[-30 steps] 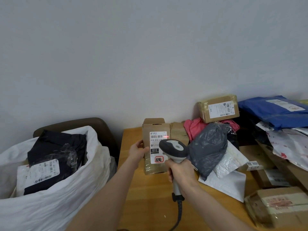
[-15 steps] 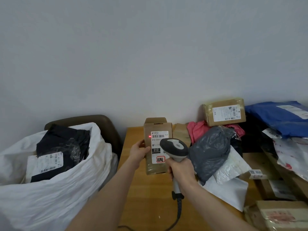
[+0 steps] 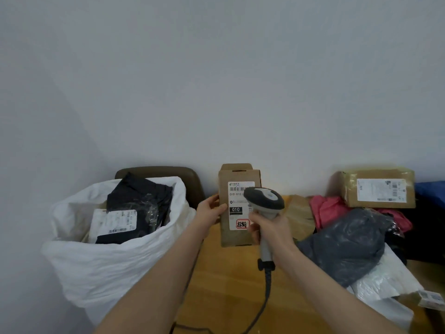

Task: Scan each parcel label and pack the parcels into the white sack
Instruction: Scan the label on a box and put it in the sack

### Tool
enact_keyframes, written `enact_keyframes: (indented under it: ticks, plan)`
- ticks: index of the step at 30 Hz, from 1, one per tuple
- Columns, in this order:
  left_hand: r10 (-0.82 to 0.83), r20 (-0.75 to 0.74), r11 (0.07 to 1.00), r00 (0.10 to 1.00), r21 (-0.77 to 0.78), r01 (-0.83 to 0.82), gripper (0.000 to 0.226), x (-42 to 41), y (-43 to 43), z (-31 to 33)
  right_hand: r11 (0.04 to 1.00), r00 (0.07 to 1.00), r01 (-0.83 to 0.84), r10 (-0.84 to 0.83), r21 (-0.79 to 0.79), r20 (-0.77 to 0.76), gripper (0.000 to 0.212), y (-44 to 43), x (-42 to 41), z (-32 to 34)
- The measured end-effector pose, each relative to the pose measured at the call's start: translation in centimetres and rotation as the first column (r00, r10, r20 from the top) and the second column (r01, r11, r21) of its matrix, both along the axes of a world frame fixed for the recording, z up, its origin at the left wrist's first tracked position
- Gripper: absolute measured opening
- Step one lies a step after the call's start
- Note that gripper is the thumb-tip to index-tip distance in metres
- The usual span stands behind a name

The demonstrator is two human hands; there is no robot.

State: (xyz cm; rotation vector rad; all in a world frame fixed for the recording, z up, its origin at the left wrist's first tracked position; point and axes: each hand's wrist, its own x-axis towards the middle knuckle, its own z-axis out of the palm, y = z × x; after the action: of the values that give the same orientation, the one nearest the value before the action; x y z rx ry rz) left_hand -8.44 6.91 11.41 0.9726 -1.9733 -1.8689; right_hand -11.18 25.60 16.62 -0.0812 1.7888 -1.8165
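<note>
My left hand [image 3: 210,210] grips the left edge of a brown cardboard parcel [image 3: 237,233], holding it upright with its white label [image 3: 237,203] facing me. My right hand [image 3: 271,229] grips the handle of a grey barcode scanner [image 3: 263,201], whose head overlaps the label's right side. Its cable [image 3: 263,302] hangs down over the wooden table [image 3: 228,285]. The white sack [image 3: 101,261] stands open at the left, with a black bagged parcel [image 3: 137,208] and others inside.
A pile of parcels covers the table's right side: a grey plastic bag [image 3: 346,244], a pink one [image 3: 325,209], white mailers [image 3: 385,283], a taped brown box [image 3: 378,189] on top. A dark chair back [image 3: 159,171] rises behind the sack. The wall is close behind.
The view has swung left. The parcel is lifted a little higher, and the red scan light seen on the label earlier no longer shows.
</note>
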Motion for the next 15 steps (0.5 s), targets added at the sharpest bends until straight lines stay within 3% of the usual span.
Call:
enact_keyframes:
  ticks: [7, 12, 15]
  plan:
    - [0.123, -0.081, 0.990, 0.989, -0.059, -0.128, 0.048, 7.5, -14.6, 4.5, 0.994, 0.996, -0.089, 0.088, -0.065, -0.018, 0.011, -15.8, 3.8, 2.4]
    - [0.209, -0.076, 0.974, 0.975, -0.067, -0.214, 0.048, 15.4, -27.2, 5.0, 0.982, 0.980, -0.188, 0.187, -0.012, -0.066, 0.008, -27.9, 9.2, 2.0]
    - [0.306, -0.072, 0.942, 0.949, -0.123, -0.313, 0.049, 19.4, -33.9, 4.8, 0.981, 0.980, -0.196, 0.196, 0.011, -0.021, 0.010, -33.1, 11.9, 0.9]
